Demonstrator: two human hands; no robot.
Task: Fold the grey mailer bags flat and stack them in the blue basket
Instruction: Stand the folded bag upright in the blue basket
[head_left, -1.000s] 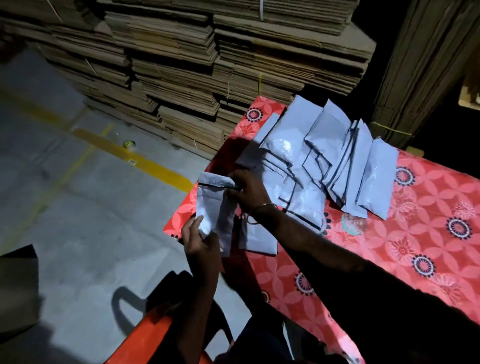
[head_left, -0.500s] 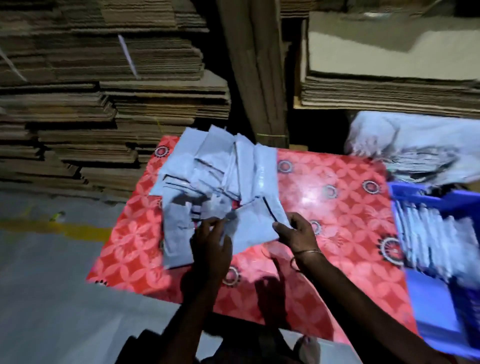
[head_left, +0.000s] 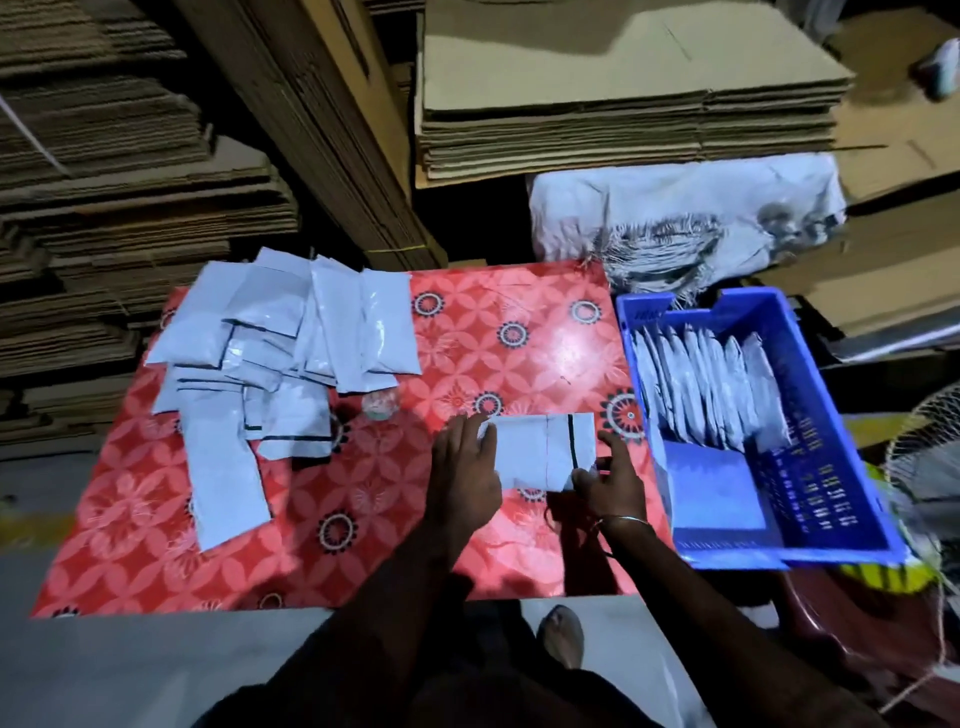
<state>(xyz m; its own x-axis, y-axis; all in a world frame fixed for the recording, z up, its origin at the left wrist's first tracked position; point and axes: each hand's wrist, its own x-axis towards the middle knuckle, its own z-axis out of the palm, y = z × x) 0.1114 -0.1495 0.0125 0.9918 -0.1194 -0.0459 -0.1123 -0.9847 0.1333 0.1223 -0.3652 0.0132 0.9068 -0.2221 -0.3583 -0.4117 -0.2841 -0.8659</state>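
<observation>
Mailer bag (head_left: 540, 451) flat, long axis left-right.

The grey mailer bag (head_left: 540, 451) I'm folding lies flat on the red cloth, a black strip near its right end. More loose bags (head_left: 270, 343) sprawl far left. Folded bags (head_left: 701, 389) stand on edge in my blue basket (head_left: 810, 415).

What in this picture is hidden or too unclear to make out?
- Head view: the left end of the mailer bag lies under the left hand.
- How many bags stand in the blue basket: they overlap.
- The small round thing by the pile of bags: too blurred to name.
- The person's body: dark, cut off by the bottom edge.
</observation>
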